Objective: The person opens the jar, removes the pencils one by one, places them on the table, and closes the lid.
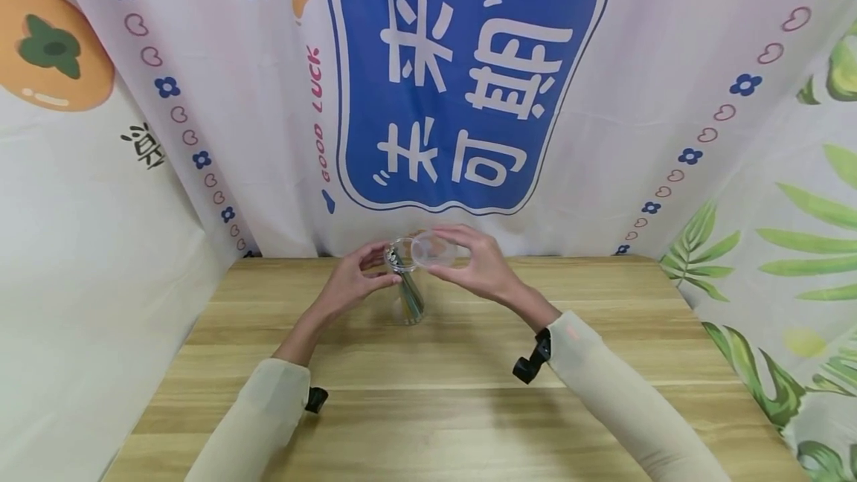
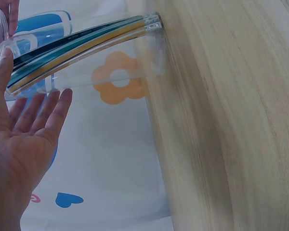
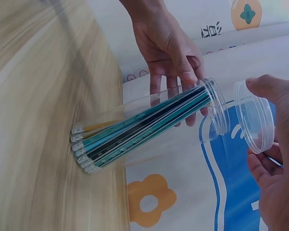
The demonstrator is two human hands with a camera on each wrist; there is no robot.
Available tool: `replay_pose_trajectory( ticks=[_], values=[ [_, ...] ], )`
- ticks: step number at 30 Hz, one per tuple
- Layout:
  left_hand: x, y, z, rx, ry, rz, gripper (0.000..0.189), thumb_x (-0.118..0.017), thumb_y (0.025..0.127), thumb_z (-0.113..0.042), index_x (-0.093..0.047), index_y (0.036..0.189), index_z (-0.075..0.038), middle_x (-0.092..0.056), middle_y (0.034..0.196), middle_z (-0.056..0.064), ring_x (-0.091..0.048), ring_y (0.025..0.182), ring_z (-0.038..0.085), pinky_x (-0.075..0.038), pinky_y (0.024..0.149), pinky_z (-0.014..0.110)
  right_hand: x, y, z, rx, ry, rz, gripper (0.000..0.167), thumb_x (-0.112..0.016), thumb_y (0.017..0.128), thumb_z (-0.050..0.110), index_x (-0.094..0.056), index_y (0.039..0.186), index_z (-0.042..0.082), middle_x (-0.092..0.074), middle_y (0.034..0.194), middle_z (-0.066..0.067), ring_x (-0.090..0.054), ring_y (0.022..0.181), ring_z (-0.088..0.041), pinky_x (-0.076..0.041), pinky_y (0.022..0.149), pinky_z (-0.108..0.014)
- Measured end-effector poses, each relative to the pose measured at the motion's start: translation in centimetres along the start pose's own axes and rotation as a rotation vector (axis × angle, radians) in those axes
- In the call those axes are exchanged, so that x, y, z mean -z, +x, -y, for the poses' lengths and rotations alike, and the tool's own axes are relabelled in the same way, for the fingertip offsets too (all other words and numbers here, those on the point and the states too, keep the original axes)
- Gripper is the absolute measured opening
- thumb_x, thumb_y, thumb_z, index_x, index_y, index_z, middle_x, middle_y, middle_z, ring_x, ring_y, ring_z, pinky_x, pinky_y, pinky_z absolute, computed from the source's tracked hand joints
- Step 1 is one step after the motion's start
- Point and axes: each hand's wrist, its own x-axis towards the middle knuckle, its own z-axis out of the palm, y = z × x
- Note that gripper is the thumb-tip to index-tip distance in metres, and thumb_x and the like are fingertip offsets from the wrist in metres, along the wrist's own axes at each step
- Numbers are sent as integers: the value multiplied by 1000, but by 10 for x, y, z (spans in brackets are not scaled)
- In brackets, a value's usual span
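Grasped just below its mouth in the left hand: clear jar of pencils. Pinched by the right hand, just beside that mouth: round clear lid. Beneath, near the middle of the far edge, pale wooden table; behind, printed cloth. Mouth upward, long axis roughly vertical, base seemingly on the surface, though hard to tell through clear plastic.

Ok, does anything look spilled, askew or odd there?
Nothing looks spilled or damaged. The pencils lean inside the clear jar, and the lid is off, held in the right hand. Only the cloth backdrop looks odd: its lettering runs sideways.
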Motion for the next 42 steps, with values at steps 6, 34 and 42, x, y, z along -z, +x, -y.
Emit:
replay_pose_trajectory(
  ticks=[6,34,42],
  values=[
    [1,0,-3,3,19,-24,71,-86,91,-12,-52,151,3,-62,145,23,-63,132,40,-58,106,40,9,-16,1,7,-1,-11,63,-92,83,24,-69,137,1,-67,142,-15,-62,133,-34,-53,111,-53],
    [0,2,-7,-41,-1,-46,64,-85,91,-11,-57,148,-2,-64,143,20,-63,132,35,-59,105,38,-22,-101,-15,52,-42,160,69,-95,78,24,-67,135,-5,-68,139,-16,-66,126,-34,-57,108,-47],
    [1,2,-7,-39,-10,-45,64,-85,91,-11,-57,148,0,-63,144,20,-63,132,37,-56,107,51,-41,-107,-18,-22,-42,242,70,-94,80,31,-68,136,-2,-68,139,-13,-67,127,-31,-55,110,-44]
  ],
)
